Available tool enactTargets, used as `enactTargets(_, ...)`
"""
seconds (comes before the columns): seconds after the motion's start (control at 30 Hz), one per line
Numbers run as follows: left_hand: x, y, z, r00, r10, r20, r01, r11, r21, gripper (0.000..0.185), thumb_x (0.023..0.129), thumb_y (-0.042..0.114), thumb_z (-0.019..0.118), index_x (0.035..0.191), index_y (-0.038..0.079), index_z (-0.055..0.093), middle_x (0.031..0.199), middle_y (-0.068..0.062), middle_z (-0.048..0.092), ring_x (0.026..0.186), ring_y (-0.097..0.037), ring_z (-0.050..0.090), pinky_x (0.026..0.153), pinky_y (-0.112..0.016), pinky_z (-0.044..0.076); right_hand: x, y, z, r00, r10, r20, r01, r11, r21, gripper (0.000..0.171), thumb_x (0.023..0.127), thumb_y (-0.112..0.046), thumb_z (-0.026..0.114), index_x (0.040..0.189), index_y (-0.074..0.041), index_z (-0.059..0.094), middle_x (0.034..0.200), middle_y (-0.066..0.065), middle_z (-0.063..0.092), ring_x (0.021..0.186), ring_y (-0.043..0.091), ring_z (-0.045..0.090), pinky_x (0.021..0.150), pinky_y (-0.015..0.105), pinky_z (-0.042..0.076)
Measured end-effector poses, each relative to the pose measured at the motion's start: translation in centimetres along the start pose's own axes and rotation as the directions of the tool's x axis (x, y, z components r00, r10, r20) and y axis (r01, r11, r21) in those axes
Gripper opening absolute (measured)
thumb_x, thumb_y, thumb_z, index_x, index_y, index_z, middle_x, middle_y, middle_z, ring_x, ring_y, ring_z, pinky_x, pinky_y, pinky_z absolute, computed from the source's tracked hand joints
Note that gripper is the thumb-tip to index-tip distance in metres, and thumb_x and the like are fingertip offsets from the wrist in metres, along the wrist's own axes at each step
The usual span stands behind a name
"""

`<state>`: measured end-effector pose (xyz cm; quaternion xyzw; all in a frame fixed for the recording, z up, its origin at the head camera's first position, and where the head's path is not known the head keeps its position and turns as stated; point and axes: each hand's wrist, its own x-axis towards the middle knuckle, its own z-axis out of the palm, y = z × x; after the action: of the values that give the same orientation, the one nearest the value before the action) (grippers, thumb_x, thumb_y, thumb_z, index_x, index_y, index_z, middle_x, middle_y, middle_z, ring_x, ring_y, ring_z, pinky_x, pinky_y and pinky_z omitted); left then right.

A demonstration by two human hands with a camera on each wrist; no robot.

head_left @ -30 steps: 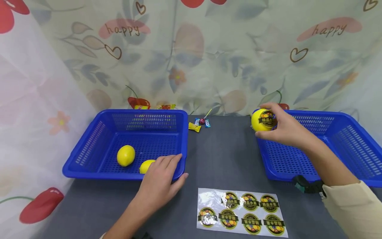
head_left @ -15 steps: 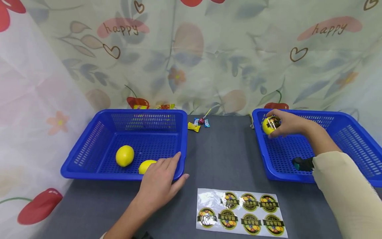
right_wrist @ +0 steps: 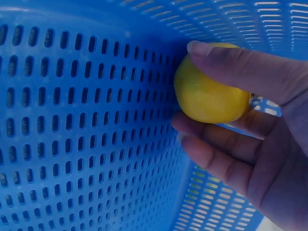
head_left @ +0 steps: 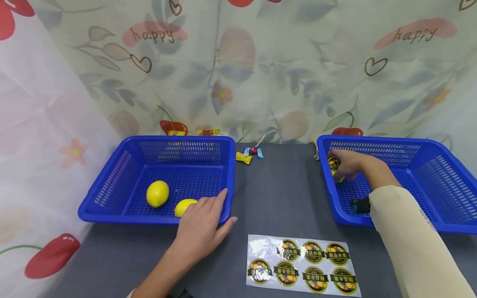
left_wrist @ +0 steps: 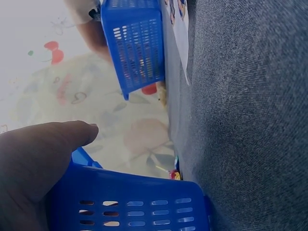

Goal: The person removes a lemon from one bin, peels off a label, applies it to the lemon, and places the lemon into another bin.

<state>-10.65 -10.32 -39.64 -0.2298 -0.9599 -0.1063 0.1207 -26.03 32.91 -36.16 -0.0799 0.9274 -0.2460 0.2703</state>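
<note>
In the right wrist view, a yellow lemon (right_wrist: 211, 98) is held between the thumb and fingers of my right hand (head_left: 351, 163). It is close to the wall of the right blue basket (head_left: 329, 198), inside at its left end. A round dark label (head_left: 334, 165) shows on the lemon. My left hand (head_left: 199, 225) rests over the near right corner of the left blue basket (head_left: 126, 219), fingers extended over the rim, thumb outside. Inside that basket lie two lemons, one in the open (head_left: 157, 193) and another lemon (head_left: 184, 207) partly hidden by the left hand.
A white sheet of round fruit stickers (head_left: 261, 244) lies on the dark cloth (head_left: 275, 194) at the front. Between the baskets at the back are a lollipop (head_left: 254, 150) and a yellow-wrapped candy (head_left: 243, 157). A patterned curtain (head_left: 261, 82) hangs behind.
My right hand has carried the labelled lemon from above the right basket's left rim down inside that basket. My left hand stays on the left basket's corner.
</note>
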Motion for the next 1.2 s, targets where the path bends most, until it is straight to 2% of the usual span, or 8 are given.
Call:
enactTargets(0.23,0.0,0.1,0.1,1.000,0.002,-0.006,-0.002,1.000,0.006,0.071,0.094,0.052,0.064,0.148,0.009,0.048,0.130,-0.008,0.064,0.114,-0.026,0.061,0.092,-0.045,0.052,-0.2,0.0,-0.1,0.997,0.004,-0.075,-0.007,0.999,-0.046,0.076,0.083,-0.014,0.083,0.135,0.009,0.032,0.122,0.034,0.045,0.103,0.047,0.055,0.072,0.052,0.057)
enactTargets(0.43,0.0,0.2,0.1,1.000,-0.006,-0.001,0.006,1.000,-0.001,0.072,0.093,0.054,0.063,0.148,0.009,0.049,0.131,-0.007,0.064,0.113,-0.026,0.061,0.091,-0.045,0.052,-1.4,-1.0,-1.1,0.999,-0.002,-0.038,0.000,0.998,-0.059,0.079,0.086,-0.019,0.081,0.139,0.012,0.032,0.130,0.041,0.043,0.114,0.055,0.052,0.076,0.056,0.056)
enactTargets(0.6,0.1,0.2,0.0,1.000,-0.007,0.006,0.008,1.000,-0.012,0.073,0.094,0.057,0.061,0.148,0.009,0.049,0.131,-0.007,0.064,0.114,-0.026,0.060,0.092,-0.045,0.051,-3.5,-2.9,-2.4,0.997,-0.038,-0.061,0.023,0.972,-0.235,0.078,0.091,-0.031,0.075,0.143,0.012,0.036,0.136,0.042,0.043,0.122,0.057,0.045,0.089,0.063,0.049)
enactTargets(0.73,0.1,0.0,-0.2,1.000,-0.006,0.010,0.007,1.000,-0.027,0.072,0.095,0.056,0.060,0.148,0.009,0.049,0.132,-0.007,0.063,0.115,-0.026,0.060,0.092,-0.046,0.051,-5.9,-5.3,-2.9,0.980,-0.132,-0.146,0.075,0.935,-0.346,0.069,0.092,-0.036,0.073,0.140,0.007,0.046,0.131,0.035,0.053,0.117,0.050,0.054,0.091,0.065,0.045)
enactTargets(0.87,0.1,-0.3,-0.6,0.999,-0.016,0.043,0.019,0.997,-0.069,0.072,0.095,0.058,0.058,0.148,0.009,0.049,0.134,-0.007,0.062,0.119,-0.027,0.058,0.097,-0.046,0.049,-9.2,-8.2,-1.4,0.930,-0.280,-0.240,0.173,0.906,-0.386,0.058,0.093,-0.031,0.074,0.136,0.002,0.055,0.117,0.019,0.066,0.094,0.029,0.067,0.081,0.053,0.054)
enactTargets(1.03,0.1,-1.1,-1.5,0.995,-0.053,0.083,0.068,0.979,-0.194,0.071,0.098,0.064,0.046,0.146,0.012,0.053,0.138,-0.006,0.060,0.125,-0.027,0.055,0.103,-0.048,0.045,-13.5,-10.5,2.5,0.824,-0.461,-0.330,0.294,0.845,-0.446,0.044,0.091,-0.026,0.077,0.129,-0.009,0.063,0.116,0.005,0.069,0.086,0.013,0.067,0.072,0.042,0.056)
enactTargets(1.13,0.2,-2.0,-2.1,0.995,-0.066,0.078,0.085,0.959,-0.269,0.061,0.103,0.056,0.041,0.144,0.013,0.055,0.138,-0.006,0.059,0.127,-0.027,0.054,0.105,-0.050,0.042,-15.3,-10.7,5.5,0.757,-0.538,-0.370,0.334,0.806,-0.488,0.041,0.088,-0.027,0.080,0.125,-0.016,0.066,0.109,-0.004,0.069,0.083,0.006,0.064,0.065,0.035,0.054)
enactTargets(1.2,0.3,-2.9,-2.5,0.996,-0.071,0.061,0.086,0.948,-0.308,0.051,0.107,0.044,0.042,0.143,0.010,0.056,0.137,-0.007,0.060,0.127,-0.028,0.054,0.106,-0.051,0.041,-16.1,-10.6,7.7,0.726,-0.577,-0.375,0.360,0.783,-0.508,0.040,0.085,-0.027,0.081,0.123,-0.019,0.068,0.105,-0.009,0.068,0.081,0.003,0.062,0.063,0.031,0.053)
